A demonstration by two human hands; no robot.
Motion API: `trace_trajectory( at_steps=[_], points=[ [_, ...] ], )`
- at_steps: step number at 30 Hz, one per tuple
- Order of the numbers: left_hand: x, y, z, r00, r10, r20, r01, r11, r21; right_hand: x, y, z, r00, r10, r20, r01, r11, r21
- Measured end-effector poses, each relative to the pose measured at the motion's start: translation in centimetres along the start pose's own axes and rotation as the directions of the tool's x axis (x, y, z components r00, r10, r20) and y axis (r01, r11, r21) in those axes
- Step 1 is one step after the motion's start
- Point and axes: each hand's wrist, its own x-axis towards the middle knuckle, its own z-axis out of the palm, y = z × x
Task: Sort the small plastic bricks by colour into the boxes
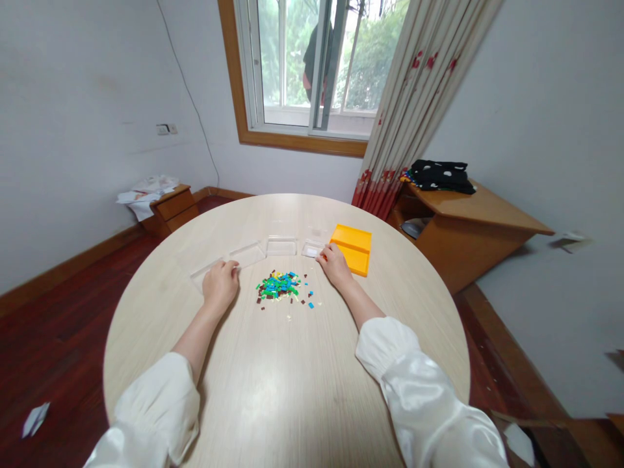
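Observation:
A pile of small green, blue, brown, yellow and cream building bricks (279, 286) lies between my hands, with a few strays to its right. My left hand (221, 284) is left of the pile, its fingers curled together by a clear plastic tray (197, 275); what they hold, if anything, is hidden. A second clear tray (247, 254) lies just beyond that hand, and a third (281, 246) stands behind the pile. On the right, my right hand (335, 265) has its fingers pinched at the near corner of another clear tray (312, 249); a tiny dark bit shows at the fingertips. An open yellow case (355, 240) lies beside this hand.
The round pale wooden table (273, 390) fills the middle. A wooden desk (468, 221) with folded black cloth (441, 175) stands to the right, and a small cabinet (175, 208) with papers at the left. Behind are a window and a curtain (409, 84). A person is outside.

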Motion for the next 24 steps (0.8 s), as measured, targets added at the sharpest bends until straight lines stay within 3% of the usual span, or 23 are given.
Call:
trace_trajectory(
  at_steps=[24],
  points=[
    [0.00, -0.11, 0.29, 1.000, 0.011, 0.000, -0.011, 1.000, -0.023, -0.15, -0.58, -0.27, 1.000, -0.016, 0.010, 0.017, 0.994, -0.108]
  ],
)
